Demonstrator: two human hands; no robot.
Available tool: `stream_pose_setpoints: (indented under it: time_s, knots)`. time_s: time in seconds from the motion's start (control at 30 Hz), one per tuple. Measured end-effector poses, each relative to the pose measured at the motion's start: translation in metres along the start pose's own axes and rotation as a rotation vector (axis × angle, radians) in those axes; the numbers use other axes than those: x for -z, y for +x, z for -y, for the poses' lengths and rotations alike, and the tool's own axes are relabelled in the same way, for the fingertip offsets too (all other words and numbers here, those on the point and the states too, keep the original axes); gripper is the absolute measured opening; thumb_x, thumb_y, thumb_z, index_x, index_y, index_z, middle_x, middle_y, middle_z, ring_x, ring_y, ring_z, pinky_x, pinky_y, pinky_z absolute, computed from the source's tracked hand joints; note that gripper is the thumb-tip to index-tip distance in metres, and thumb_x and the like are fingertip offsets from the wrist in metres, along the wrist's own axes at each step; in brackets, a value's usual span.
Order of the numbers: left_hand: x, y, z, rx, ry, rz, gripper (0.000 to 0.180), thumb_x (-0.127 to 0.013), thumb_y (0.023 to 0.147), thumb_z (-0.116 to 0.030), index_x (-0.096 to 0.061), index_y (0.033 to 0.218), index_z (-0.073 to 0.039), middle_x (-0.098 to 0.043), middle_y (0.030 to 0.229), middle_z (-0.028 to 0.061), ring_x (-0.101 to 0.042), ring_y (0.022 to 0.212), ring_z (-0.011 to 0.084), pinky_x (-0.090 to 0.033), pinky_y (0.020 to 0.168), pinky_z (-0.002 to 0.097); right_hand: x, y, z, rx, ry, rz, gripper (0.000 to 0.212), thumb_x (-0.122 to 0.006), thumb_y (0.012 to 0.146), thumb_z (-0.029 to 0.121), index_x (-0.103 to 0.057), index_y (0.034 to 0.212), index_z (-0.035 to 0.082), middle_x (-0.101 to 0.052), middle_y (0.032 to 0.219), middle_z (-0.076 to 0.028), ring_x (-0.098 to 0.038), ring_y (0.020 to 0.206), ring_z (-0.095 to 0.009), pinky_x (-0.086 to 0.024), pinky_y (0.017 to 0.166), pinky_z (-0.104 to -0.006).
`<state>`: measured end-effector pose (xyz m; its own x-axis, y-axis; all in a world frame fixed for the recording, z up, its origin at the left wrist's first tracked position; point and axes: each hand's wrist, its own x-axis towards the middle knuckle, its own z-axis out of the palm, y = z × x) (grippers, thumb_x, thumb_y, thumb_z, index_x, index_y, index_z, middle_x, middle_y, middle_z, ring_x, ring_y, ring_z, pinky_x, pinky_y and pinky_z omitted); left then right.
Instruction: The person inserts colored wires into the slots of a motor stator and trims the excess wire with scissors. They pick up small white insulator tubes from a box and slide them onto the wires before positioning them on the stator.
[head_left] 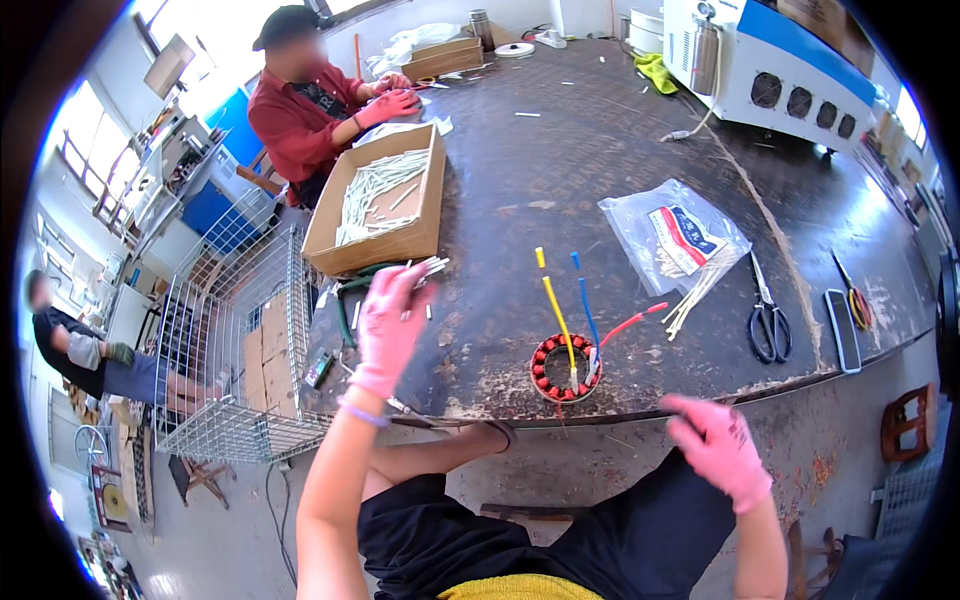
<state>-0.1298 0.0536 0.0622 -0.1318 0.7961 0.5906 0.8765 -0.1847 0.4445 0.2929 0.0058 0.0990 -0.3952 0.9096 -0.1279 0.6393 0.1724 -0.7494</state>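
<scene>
My left hand (393, 325), in a pink glove, is raised at the table's near left, beside a small group of short white tubes (432, 266). Its fingers look apart, and I see nothing held. Off the table's front edge, my right hand (725, 450), also pink-gloved, has thumb and fingers parted and nothing between them. Between the hands, a ring-shaped motor stator (538, 370) with red windings lies near the edge. Yellow (556, 305), blue (585, 298) and red (625, 325) leads stand out from it.
A cardboard box (425, 215) of white tubes stands left. Right lie a plastic bag (640, 215) with thin white sticks, black scissors (770, 325), a phone (842, 330) and pliers (858, 305). A wire cage (235, 420) adjoins the table. A co-worker (300, 130) sits across; a blue-and-white machine (770, 80) stands behind.
</scene>
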Motion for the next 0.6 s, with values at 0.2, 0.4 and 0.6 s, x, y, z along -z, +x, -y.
stream_pose_setpoints:
  time_s: [0.2,0.4,0.6]
  knots:
    - [0.039,-0.024,0.049,0.117,0.231,0.235,0.023,-0.071,0.089,-0.026,-0.072,0.106,-0.011,-0.066,0.095,0.0072,-0.068,0.086,0.0269,-0.053,0.075,0.0345,-0.065,-0.017,0.029,0.142,0.131,0.316,0.035,-0.060,0.096,0.023,-0.063,0.126,0.006,-0.069,0.095,-0.015,-0.067,0.082,-0.025,-0.053,0.074,-0.0346]
    - [-0.019,-0.006,0.042,0.133,0.545,0.400,0.034,-0.066,0.090,-0.038,-0.065,0.114,-0.015,-0.069,0.105,0.0074,-0.068,0.094,0.0280,-0.053,0.078,0.0406,-0.107,-0.013,0.052,0.313,0.108,0.367,0.034,-0.058,0.096,0.026,-0.061,0.127,0.010,-0.069,0.101,-0.014,-0.067,0.094,-0.032,-0.053,0.080,-0.0379]
    - [-0.046,0.004,0.038,0.322,0.551,0.364,0.026,-0.067,0.087,-0.029,-0.061,0.107,-0.013,-0.071,0.098,0.0126,-0.070,0.086,0.0332,-0.054,0.073,0.0453,-0.122,-0.015,0.056,0.365,0.109,0.346,0.034,-0.059,0.096,0.026,-0.061,0.126,0.010,-0.068,0.094,-0.013,-0.066,0.088,-0.032,-0.053,0.076,-0.0389]
